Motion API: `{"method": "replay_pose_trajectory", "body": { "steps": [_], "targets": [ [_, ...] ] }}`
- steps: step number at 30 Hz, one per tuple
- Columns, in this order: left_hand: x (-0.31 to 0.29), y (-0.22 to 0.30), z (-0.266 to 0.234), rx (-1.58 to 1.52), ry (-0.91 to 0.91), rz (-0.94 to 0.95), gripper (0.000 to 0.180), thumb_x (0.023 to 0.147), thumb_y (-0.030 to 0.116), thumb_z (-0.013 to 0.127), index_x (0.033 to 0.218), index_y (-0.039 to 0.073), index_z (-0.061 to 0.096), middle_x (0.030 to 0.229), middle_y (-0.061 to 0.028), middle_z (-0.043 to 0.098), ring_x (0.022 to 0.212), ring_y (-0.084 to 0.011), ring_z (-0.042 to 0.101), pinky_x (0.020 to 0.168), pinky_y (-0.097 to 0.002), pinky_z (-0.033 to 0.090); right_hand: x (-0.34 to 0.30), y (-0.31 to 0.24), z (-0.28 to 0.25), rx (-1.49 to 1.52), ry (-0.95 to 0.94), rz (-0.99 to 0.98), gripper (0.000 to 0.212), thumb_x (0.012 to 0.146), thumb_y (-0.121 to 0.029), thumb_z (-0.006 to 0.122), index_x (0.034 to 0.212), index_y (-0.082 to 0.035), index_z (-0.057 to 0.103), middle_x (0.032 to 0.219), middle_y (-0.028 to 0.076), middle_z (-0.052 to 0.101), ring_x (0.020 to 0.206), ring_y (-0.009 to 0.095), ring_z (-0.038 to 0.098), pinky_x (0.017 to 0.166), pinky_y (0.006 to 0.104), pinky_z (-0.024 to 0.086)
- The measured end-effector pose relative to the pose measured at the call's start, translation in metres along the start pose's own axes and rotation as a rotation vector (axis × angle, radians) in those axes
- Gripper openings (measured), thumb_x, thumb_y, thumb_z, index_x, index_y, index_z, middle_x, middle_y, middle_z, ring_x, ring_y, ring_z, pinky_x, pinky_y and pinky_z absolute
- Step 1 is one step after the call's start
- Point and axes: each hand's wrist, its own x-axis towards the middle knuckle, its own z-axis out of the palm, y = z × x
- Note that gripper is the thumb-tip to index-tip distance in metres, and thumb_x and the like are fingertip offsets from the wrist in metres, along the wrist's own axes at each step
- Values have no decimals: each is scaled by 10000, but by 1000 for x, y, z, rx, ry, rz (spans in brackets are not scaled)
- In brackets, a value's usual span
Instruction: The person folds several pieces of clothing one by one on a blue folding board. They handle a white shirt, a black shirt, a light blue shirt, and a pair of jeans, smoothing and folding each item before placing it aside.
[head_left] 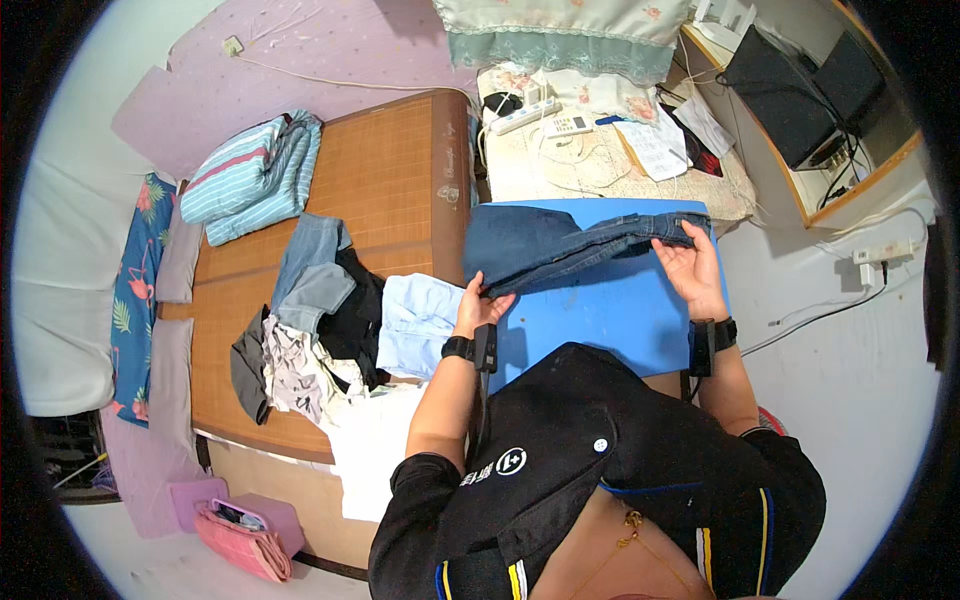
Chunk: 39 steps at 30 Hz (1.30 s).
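A pair of dark blue jeans (560, 243) lies lengthwise over a blue tabletop (600, 320), folded so that it forms a long strip. My left hand (482, 305) grips its near left edge, thumb on top and fingers underneath. At the other end, my right hand (690, 262) holds the narrower waist part, its thumb and fingers closed on the denim. The left part of the jeans spreads wider and flatter than the right. Both wrists carry black straps with small dark boxes.
On the bed mat (380, 150) to the left sit a folded striped quilt (255, 175) and a heap of clothes (315, 330). A light blue garment (415, 320) lies beside the tabletop. Behind stands a cloth-covered table (510, 175) with a power strip, papers and cables.
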Motion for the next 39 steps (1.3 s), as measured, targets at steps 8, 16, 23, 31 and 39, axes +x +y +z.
{"method": "replay_pose_trajectory", "body": {
  "steps": [8,16,23,31,39],
  "targets": [
    [9,3,-10,-467,29,193,290,860,280,504,1020,38,506,1022,-120,559,913,-281,541,784,-408,455,-12,-11,17,-47,-74,-74,185,807,-141,549,947,-23,523,924,115,599,839,231,582,758,369,501],
    [8,39,-30,-250,128,274,150,828,145,496,931,51,554,943,-79,613,843,-202,587,692,-309,497,-6,-27,-24,-174,14,-30,224,800,-164,568,978,-36,520,948,112,585,862,227,569,771,374,490],
    [-9,124,53,302,194,533,135,789,147,551,783,31,481,692,-88,531,546,-176,514,464,-319,462,60,-47,-63,-27,124,64,249,806,-155,566,967,10,471,1020,180,508,923,294,508,823,397,469],
    [-90,133,127,507,41,964,171,792,65,569,711,71,418,602,-12,485,476,-92,433,460,-228,401,28,-80,-47,-190,-233,-277,303,847,-148,486,1111,1,480,1074,91,564,981,203,534,872,372,413],
    [-45,5,-31,697,353,174,200,760,93,548,779,-87,464,670,-154,553,565,-239,593,528,-350,534,28,-14,-269,-597,405,54,213,792,-198,583,864,-3,535,626,47,515,567,177,533,585,311,488]
  ]
}}
